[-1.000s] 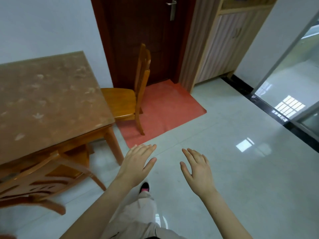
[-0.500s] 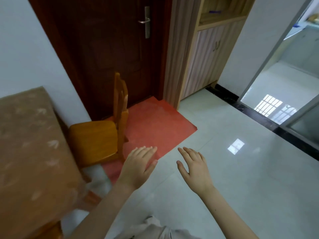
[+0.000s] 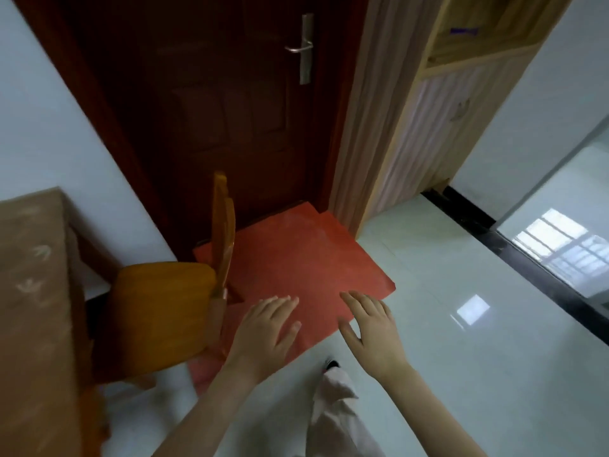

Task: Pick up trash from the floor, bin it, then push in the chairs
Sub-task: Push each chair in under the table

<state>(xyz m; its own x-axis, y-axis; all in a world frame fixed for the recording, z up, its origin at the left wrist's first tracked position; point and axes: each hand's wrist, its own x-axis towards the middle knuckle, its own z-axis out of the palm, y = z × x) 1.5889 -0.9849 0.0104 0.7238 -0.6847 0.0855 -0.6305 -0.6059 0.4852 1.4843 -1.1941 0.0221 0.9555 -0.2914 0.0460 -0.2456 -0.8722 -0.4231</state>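
A wooden chair (image 3: pixel 164 311) stands at the end of the brown table (image 3: pixel 33 291), its seat out from under the table and its back toward the red mat. My left hand (image 3: pixel 263 331) hovers flat and empty just right of the chair's back, a short gap away. My right hand (image 3: pixel 372 328) is held out beside it, fingers spread, empty, over the mat's near edge. No trash or bin is in view.
A red mat (image 3: pixel 296 255) lies before a dark wooden door (image 3: pixel 230 110). A light wood cabinet (image 3: pixel 428 127) stands right of the door. A black threshold (image 3: pixel 527 258) and a glass panel run along the right. My trouser leg and shoe (image 3: pixel 333 390) show below.
I have walked closer to the chair and door; the table has slid off to the left edge and the second chair has left the view. Both hands stay raised and empty.
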